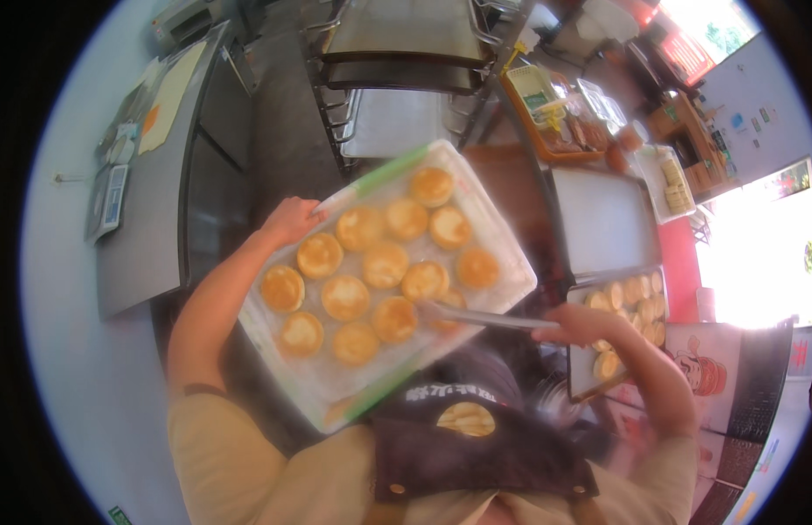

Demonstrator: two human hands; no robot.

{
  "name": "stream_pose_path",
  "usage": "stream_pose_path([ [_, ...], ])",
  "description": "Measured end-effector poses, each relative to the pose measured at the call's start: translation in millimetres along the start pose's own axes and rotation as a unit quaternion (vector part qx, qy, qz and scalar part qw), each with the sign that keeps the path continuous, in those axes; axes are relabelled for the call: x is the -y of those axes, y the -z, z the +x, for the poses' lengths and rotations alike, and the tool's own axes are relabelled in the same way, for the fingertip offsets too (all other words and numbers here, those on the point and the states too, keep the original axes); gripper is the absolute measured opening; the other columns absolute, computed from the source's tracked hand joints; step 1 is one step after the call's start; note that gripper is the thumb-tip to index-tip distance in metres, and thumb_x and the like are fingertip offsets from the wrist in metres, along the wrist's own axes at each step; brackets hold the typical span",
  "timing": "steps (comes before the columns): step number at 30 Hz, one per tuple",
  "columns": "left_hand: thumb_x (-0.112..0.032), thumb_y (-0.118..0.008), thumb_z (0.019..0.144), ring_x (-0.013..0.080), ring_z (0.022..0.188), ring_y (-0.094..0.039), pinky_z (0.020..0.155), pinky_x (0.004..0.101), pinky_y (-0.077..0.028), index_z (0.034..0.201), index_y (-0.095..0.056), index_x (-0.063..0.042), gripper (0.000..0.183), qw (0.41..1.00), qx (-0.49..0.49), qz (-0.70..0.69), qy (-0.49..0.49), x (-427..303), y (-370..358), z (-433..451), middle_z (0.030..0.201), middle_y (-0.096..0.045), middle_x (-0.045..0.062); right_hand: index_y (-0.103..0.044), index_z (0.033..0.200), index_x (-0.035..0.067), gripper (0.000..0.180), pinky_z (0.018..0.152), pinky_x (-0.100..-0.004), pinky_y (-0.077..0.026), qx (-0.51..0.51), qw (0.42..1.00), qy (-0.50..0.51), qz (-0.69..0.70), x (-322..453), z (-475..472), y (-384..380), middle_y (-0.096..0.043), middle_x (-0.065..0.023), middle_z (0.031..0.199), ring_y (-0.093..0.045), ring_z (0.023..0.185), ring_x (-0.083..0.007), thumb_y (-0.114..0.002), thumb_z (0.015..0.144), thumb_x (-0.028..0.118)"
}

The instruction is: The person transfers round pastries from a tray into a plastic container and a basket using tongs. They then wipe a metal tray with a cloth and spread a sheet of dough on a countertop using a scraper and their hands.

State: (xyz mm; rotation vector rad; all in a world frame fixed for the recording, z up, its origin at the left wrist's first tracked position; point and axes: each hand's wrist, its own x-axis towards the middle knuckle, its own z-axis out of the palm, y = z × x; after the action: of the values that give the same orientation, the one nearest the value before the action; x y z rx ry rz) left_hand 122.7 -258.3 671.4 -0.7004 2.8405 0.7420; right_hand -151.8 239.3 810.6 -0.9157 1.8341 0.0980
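My left hand [292, 222] grips the far left rim of a white plastic tray [491, 197] with green strips along two edges. The tray is held tilted before my chest. Several round, golden-brown flatbreads [345, 297] lie spread over it. In my right hand [580, 324] is a pair of metal tongs [491, 319], reaching over the tray's near right side. The tongs' tip is at a flatbread [447, 308] there, partly covered by the tongs; whether they pinch it I cannot tell.
A metal baking tray [586, 377] at the right holds several more breads. Beyond it are a bare metal tray [603, 220] and an orange tray [543, 147] with packaged items. A tray rack [406, 72] stands ahead. On the left, a steel counter [153, 216] carries a scale [113, 197].
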Motion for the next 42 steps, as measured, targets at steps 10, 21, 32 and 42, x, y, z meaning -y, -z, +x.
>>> stream_pose_path([
  [10, -0.043, -0.06, 0.099, 0.0466, 0.088, -0.066, 0.078, 0.053, -0.053, 0.097, -0.072, -0.001, 0.044, 0.999, -0.015, 0.022, -0.022, 21.1, -25.6, 12.3, 0.088, -0.069, 0.027, -0.071, 0.097, 0.0, 0.069, 0.057, -0.0335, -0.053, 0.037, 0.995, -0.091, -0.035, -2.8, -6.2, 59.7, -0.065, -0.0087, 0.079, -0.064, 0.062, -0.0206, -0.059, 0.095, 0.068],
  [21, -0.041, -0.062, 0.099, 0.0466, 0.088, -0.066, 0.077, 0.0521, -0.052, 0.094, -0.071, 0.001, 0.043, 0.999, -0.026, -0.001, -0.021, 2.9, -6.6, -0.7, 0.088, -0.069, 0.027, -0.067, 0.102, 0.001, 0.054, 0.068, -0.0411, -0.054, -0.185, 0.964, -0.05, 0.183, -39.6, 28.9, -55.5, -0.069, -0.0141, 0.079, -0.067, 0.071, -0.0256, -0.067, 0.096, 0.055],
  [32, -0.033, -0.063, 0.097, 0.0478, 0.089, -0.068, 0.075, 0.0543, -0.052, 0.096, -0.071, 0.002, 0.036, 0.997, -0.025, 0.058, -0.039, 14.4, -24.3, 36.7, 0.091, -0.069, 0.029, -0.064, 0.1, 0.003, 0.057, 0.077, -0.0511, -0.054, -0.293, 0.945, -0.067, 0.131, -32.5, 4.3, -105.5, -0.072, -0.0233, 0.087, -0.07, 0.086, -0.0431, -0.068, 0.093, 0.06],
  [42, -0.03, -0.066, 0.095, 0.0466, 0.072, -0.065, 0.064, 0.0531, -0.047, 0.085, -0.067, 0.005, 0.036, 0.994, -0.059, 0.057, -0.069, 0.5, -12.9, 48.3, 0.073, -0.063, 0.028, -0.065, 0.109, 0.001, 0.052, 0.075, -0.046, -0.055, -0.375, 0.839, -0.072, 0.387, -31.6, 15.0, -183.0, -0.072, -0.0188, 0.092, -0.071, 0.082, -0.0338, -0.075, 0.093, 0.049],
])
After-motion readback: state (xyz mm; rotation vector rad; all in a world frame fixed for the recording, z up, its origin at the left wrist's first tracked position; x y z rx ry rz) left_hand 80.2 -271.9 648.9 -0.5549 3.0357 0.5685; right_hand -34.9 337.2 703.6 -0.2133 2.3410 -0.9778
